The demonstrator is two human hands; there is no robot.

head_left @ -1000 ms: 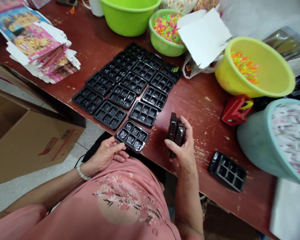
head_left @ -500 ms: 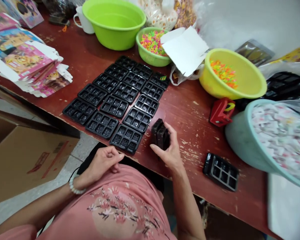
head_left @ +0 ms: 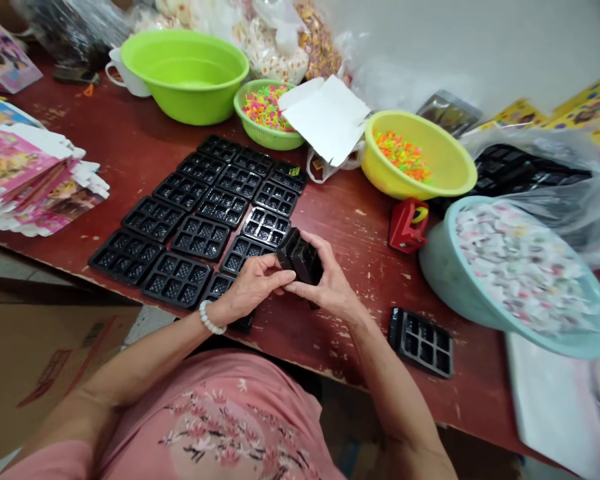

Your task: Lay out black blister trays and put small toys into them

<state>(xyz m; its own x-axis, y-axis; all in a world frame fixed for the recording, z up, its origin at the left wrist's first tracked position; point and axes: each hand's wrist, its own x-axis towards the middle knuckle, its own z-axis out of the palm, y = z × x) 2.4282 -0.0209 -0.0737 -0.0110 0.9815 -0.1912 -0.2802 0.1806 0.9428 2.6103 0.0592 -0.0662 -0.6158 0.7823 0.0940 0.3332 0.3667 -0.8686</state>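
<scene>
A small stack of black plastic trays is tilted up on its side above the table's front part. My right hand grips the stack from the right, thumb below and fingers over its far side. My left hand pinches the stack's lower left edge between thumb and fingers. Just left of the hands, rows of six-compartment black trays lie flat on the table, and my left hand covers part of the nearest ones. Another black tray stack rests to the right of my right forearm.
Along the back stand a green basin, a small basket of colourful pieces and a yellow basin. A red tape dispenser is beside a blue tub of wrapped packets. Folded printed boxes lie at left.
My left hand has come up from my lap to the tray stack and taken hold of its edge. My right hand has moved slightly left with the stack. The camera view has turned right.
</scene>
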